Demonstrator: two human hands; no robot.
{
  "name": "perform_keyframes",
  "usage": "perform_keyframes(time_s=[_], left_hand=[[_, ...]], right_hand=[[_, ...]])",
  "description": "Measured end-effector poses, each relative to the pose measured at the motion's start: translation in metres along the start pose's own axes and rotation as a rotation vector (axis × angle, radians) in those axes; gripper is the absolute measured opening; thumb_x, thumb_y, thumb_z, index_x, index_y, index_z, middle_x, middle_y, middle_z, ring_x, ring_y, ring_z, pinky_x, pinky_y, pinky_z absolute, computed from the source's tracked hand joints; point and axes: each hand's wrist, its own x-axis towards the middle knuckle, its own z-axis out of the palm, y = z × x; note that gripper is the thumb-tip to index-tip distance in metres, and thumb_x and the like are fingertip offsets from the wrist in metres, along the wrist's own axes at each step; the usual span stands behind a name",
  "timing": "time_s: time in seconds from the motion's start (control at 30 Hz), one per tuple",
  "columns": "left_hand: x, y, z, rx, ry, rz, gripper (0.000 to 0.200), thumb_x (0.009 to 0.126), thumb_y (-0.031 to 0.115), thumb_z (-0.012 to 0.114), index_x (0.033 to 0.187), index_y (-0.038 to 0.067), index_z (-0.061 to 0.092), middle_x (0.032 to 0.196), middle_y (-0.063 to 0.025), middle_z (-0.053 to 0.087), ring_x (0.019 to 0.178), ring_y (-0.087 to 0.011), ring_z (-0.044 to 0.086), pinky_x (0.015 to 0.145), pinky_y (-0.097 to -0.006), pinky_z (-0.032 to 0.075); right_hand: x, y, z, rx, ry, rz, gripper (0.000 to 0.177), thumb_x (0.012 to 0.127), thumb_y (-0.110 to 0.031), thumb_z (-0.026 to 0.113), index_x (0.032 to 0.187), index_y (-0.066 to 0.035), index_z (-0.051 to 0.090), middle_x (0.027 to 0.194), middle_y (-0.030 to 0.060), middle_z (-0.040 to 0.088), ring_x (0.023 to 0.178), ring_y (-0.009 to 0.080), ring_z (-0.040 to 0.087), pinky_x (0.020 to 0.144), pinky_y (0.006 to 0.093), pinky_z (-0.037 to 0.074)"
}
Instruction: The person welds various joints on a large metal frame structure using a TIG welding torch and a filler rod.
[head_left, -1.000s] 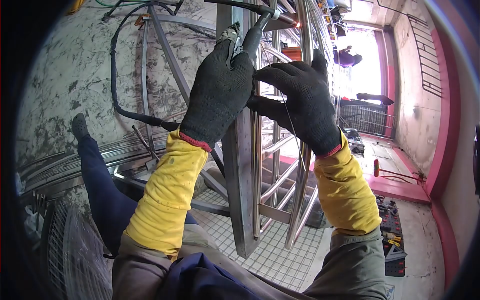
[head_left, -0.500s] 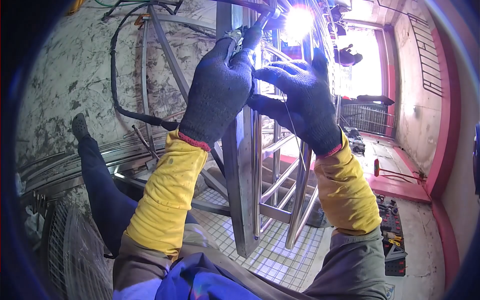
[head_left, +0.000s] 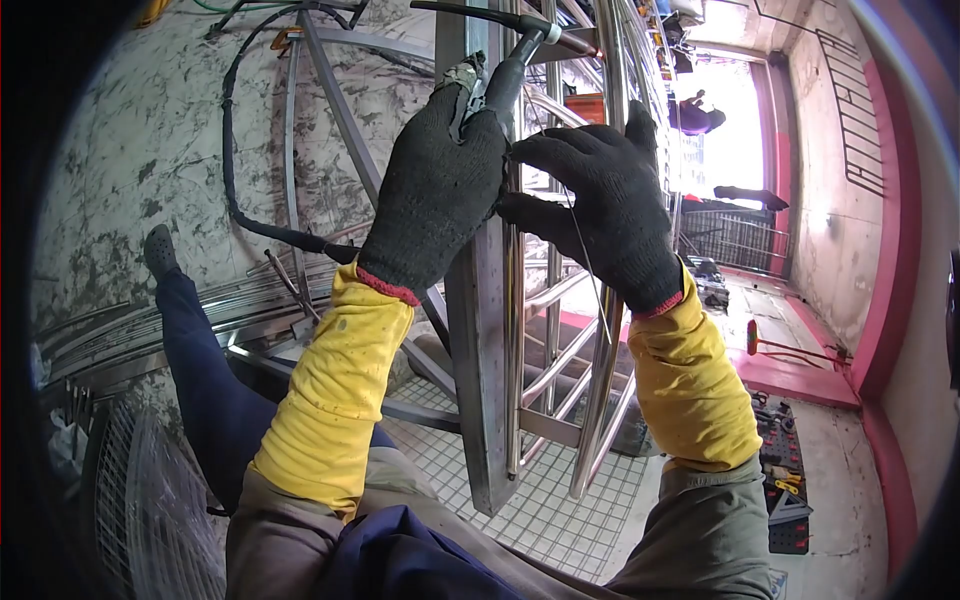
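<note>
My left hand [head_left: 435, 190], in a dark knit glove with a red cuff, grips the handle of a TIG welding torch [head_left: 509, 78]. The torch head points right, its nozzle close to the upright metal tubes, and no arc glows at its tip. Opposite it, my right hand [head_left: 615, 210] is gloved alike, fingers and thumb bent toward the left glove. A thin filler rod [head_left: 587, 255] runs from its fingers down across the palm. Both hands are at a welded metal frame [head_left: 478, 380] with a square post and shiny round tubes.
A black torch cable [head_left: 228, 150] loops at the left. Long metal bars [head_left: 130, 330] lie on the floor there. Square tubes [head_left: 340, 110] lean behind the left hand. A tool tray [head_left: 785, 470] sits at the lower right. Another person [head_left: 697, 116] is near the bright doorway.
The bright welding arc at the torch tip has gone out, and the blue-violet glare has faded from gloves and frame. Both hands have stayed nearly in place.
</note>
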Motion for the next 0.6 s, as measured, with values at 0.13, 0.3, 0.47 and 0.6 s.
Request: perform_keyframes(time_s=[0.13, 0.3, 0.47, 0.6], left_hand=[[0.001, -0.002, 0.005, -0.097, 0.006, -0.010, 0.025, 0.109, 0.023, 0.054, 0.119, 0.001, 0.061, 0.077, 0.0004, 0.056, 0.057, -0.0066, 0.055, 0.049, -0.0245, 0.045], [0.001, 0.001, 0.007, -0.004, 0.047, 0.023, 0.028, 0.110, 0.022, 0.056, 0.129, 0.002, 0.063, 0.074, 0.0025, 0.056, 0.056, -0.0049, 0.053, 0.048, -0.0230, 0.045], [-0.006, 0.015, 0.006, -0.149, 0.037, -0.063, 0.022, 0.109, 0.022, 0.058, 0.121, 0.005, 0.064, 0.077, 0.0023, 0.056, 0.058, -0.0041, 0.053, 0.049, -0.0229, 0.045], [-0.009, -0.033, -0.033, -0.484, 0.175, -0.093, 0.027, 0.107, 0.033, 0.065, 0.120, 0.010, 0.060, 0.091, -0.0046, 0.065, 0.062, -0.0086, 0.061, 0.050, -0.0217, 0.050]], right_hand=[[-0.004, 0.006, 0.009, 0.087, 0.058, 0.000, 0.039, 0.081, -0.040, 0.090, 0.109, -0.014, 0.078, 0.103, 0.0058, 0.078, 0.100, 0.0268, 0.073, 0.102, 0.0488, 0.040], [-0.005, 0.013, 0.018, 0.142, 0.120, -0.009, 0.040, 0.082, -0.049, 0.086, 0.106, -0.017, 0.079, 0.102, 0.0042, 0.078, 0.103, 0.0273, 0.073, 0.113, 0.0550, 0.028], [-0.005, 0.004, 0.007, 0.128, 0.071, 0.039, 0.039, 0.081, -0.047, 0.087, 0.102, -0.015, 0.079, 0.096, 0.0043, 0.078, 0.098, 0.0254, 0.072, 0.111, 0.0526, 0.032], [-0.006, 0.004, 0.001, 0.155, 0.074, 0.064, 0.036, 0.080, -0.043, 0.088, 0.095, -0.012, 0.079, 0.091, 0.0044, 0.078, 0.090, 0.0252, 0.072, 0.106, 0.0503, 0.039]])
